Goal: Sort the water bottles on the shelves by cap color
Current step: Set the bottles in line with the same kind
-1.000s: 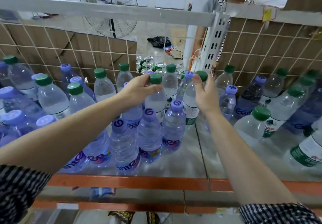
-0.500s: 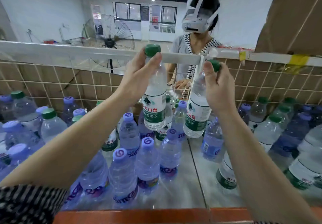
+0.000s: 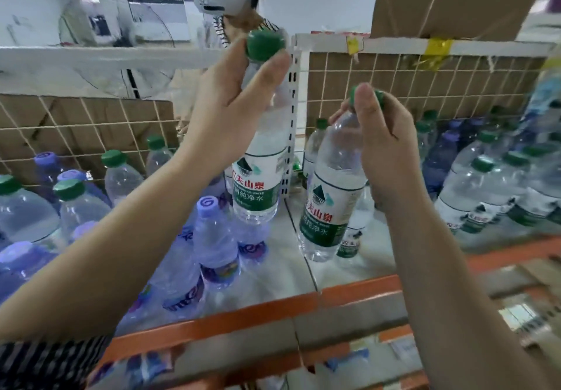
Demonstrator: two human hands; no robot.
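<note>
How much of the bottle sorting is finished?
Partly. Done: purple-cap bottles cluster at the left front, green-cap bottles on the right. In hand: the left hand grips one lifted bottle, the right hand a second bottle, both green-capped. Left: green caps mixed into the left side, dark purple bottles at the right back.

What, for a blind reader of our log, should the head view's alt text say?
The left hand grips the higher bottle and the right hand the lower bottle, both green-capped, over the shelf. Purple-capped bottles stand lower left, green-capped bottles right.
</note>
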